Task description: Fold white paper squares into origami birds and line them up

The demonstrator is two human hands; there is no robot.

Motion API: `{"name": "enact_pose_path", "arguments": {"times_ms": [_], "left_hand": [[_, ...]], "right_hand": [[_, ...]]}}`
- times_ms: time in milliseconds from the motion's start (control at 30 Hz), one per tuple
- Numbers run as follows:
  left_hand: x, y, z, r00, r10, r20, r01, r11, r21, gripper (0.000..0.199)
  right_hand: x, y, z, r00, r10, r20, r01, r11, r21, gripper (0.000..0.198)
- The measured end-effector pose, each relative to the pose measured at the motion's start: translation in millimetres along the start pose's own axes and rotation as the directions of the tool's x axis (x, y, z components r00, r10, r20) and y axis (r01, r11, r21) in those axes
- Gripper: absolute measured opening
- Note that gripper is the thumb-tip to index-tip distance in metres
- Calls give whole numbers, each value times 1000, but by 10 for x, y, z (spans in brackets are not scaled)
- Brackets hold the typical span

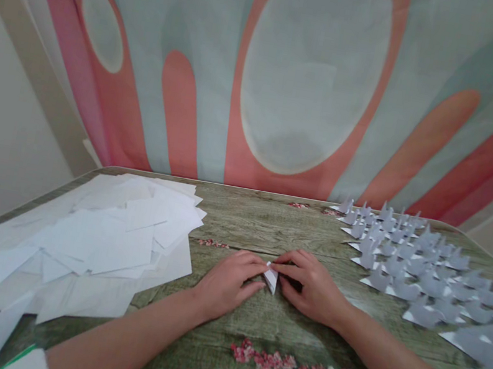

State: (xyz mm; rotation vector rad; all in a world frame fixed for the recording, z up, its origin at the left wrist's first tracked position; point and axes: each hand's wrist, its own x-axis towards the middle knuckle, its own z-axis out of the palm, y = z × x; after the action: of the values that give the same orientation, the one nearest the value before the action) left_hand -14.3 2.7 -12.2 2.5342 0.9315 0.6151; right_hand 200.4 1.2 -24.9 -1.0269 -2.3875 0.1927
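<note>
A small white folded paper piece (271, 278) lies on the wood-print table (249, 223), pinched between both my hands. My left hand (227, 282) presses on its left side with thumb and fingers. My right hand (312, 287) holds its right side, with the index finger stretched along the top fold. Most of the paper is hidden under my fingers.
A loose heap of white paper sheets (100, 236) covers the table's left part. Several folded paper figures (425, 271) stand in rows on the right. Printed flower patterns (292, 365) mark the tabletop near me. A patterned wall (311, 82) rises behind the table.
</note>
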Motion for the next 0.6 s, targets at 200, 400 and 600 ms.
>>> {"name": "enact_pose_path", "arguments": {"times_ms": [200, 400, 600], "left_hand": [[28, -19, -6, 1000, -12, -24, 11, 999, -36, 21], [26, -25, 18, 999, -23, -42, 22, 1000, -14, 19], [64, -14, 22, 993, -97, -66, 100, 994, 53, 17]], "right_hand": [[9, -43, -32, 1000, 2, 18, -3, 999, 40, 31], [14, -52, -37, 1000, 3, 28, -4, 999, 45, 29], [17, -53, -7, 1000, 25, 12, -26, 999, 27, 20]]}}
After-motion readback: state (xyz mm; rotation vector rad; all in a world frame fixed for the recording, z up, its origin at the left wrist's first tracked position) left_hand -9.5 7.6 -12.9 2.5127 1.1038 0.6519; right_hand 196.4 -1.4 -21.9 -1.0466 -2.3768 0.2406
